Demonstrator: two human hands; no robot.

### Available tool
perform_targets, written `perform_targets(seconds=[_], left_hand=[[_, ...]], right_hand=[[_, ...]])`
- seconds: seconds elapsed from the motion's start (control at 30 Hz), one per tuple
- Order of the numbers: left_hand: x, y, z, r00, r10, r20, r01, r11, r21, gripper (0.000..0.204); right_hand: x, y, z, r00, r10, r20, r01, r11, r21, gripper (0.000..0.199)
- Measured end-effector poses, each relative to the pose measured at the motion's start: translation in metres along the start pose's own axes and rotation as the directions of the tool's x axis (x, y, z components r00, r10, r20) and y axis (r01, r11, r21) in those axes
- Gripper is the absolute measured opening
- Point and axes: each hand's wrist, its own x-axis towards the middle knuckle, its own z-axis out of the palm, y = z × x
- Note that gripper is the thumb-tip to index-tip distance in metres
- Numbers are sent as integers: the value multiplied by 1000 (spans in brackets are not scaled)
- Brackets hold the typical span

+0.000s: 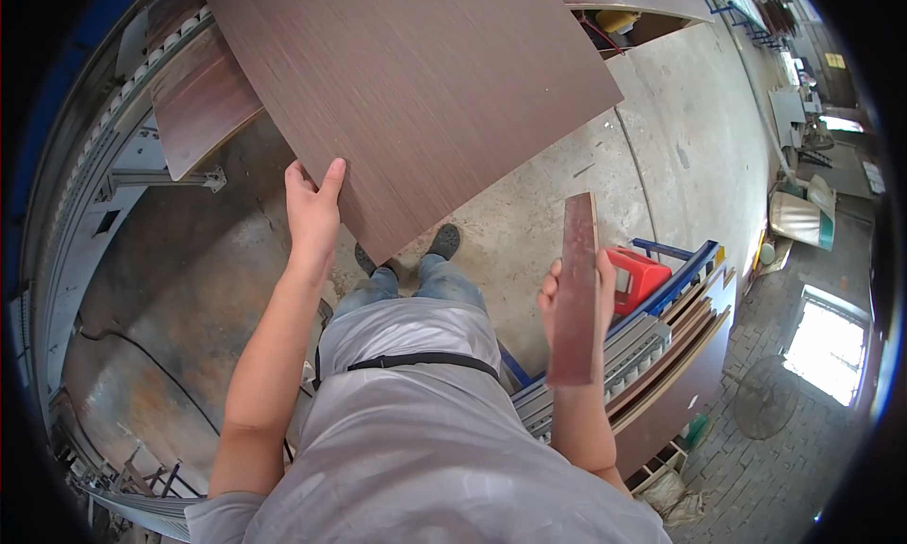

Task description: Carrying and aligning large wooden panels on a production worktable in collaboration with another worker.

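Observation:
A large brown wood-grain board stretches across the top middle of the view. My left hand grips its near left edge, thumb on the upper face and fingers mostly hidden below. In my right hand is a narrow reddish-brown wooden strip, held lengthwise between thumb and fingers, apart from the board. Just right of that hand sits a red box-shaped thing, partly covered by it.
To the left runs a metal frame with rollers and a reddish-brown panel. Stacked boards lean by a blue metal rack on the right. A dark cable crosses the floor. A standing fan is farther right.

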Motion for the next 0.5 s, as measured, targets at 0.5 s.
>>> perform_targets(seconds=[0.5], left_hand=[[0,26,-32,689,709,152,-484,294,824,60]], right_hand=[[32,91,20,998,-44,55,47,997,-60,61]])
